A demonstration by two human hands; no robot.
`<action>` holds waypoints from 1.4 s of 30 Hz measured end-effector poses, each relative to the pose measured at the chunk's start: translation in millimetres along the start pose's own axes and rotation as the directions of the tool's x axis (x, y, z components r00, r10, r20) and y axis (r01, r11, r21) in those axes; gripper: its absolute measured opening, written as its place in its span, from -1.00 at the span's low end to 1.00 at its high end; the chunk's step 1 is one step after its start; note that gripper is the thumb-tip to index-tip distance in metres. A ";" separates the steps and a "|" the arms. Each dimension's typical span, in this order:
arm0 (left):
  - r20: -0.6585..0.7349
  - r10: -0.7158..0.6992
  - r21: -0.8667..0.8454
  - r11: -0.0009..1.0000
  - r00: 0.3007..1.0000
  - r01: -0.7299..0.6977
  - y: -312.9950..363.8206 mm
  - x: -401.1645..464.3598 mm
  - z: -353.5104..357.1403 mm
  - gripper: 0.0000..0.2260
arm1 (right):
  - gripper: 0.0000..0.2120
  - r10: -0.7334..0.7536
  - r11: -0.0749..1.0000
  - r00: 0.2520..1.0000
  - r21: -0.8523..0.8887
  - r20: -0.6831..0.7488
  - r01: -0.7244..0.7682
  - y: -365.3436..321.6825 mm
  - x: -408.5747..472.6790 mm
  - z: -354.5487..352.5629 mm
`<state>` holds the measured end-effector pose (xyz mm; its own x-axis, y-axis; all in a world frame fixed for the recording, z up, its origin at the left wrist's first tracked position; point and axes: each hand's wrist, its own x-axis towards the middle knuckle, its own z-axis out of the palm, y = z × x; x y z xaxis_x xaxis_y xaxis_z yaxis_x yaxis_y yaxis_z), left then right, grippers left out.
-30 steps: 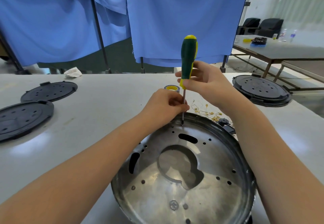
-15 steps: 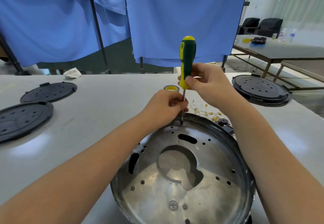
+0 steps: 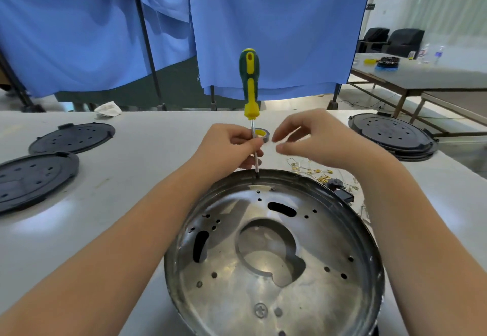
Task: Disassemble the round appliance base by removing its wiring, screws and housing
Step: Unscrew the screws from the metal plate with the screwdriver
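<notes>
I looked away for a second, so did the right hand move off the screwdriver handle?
Yes. The right hand has let go of the screwdriver and dropped lower and rightward, beside the tape roll; the left hand pinches the shaft.

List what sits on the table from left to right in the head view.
Two black lids → white rag → screwdriver → brass clips → stacked black lids.

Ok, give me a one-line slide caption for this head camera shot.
Left hand pinches the upright screwdriver by its shaft at the metal base rim; right hand hovers beside it.
</notes>
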<state>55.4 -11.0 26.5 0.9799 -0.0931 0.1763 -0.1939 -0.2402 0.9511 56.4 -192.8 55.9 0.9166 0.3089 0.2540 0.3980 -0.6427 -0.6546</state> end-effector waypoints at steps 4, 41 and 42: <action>0.077 -0.079 0.005 0.997 0.994 0.079 -1.3 -12.0 -17.0 -0.95 | -0.84 0.070 0.964 0.976 -0.267 0.204 -0.013 -1.2 0.6 13.7; 0.179 -0.106 0.314 0.948 0.978 0.045 -22.3 -21.0 -17.7 -0.90 | -0.85 -0.090 0.325 0.828 -0.769 0.554 0.550 -7.7 7.5 47.1; 0.178 -0.108 0.313 0.948 0.978 0.048 -22.2 -21.2 -17.6 -0.90 | -0.83 -0.099 0.322 0.824 -0.765 0.558 0.557 -7.2 7.8 47.4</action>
<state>39.7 13.3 6.1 0.9711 -0.2374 0.0240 -0.1513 -0.5350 0.8312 58.8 -152.5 28.9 0.6939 0.7094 -0.1233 0.6688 -0.5714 0.4756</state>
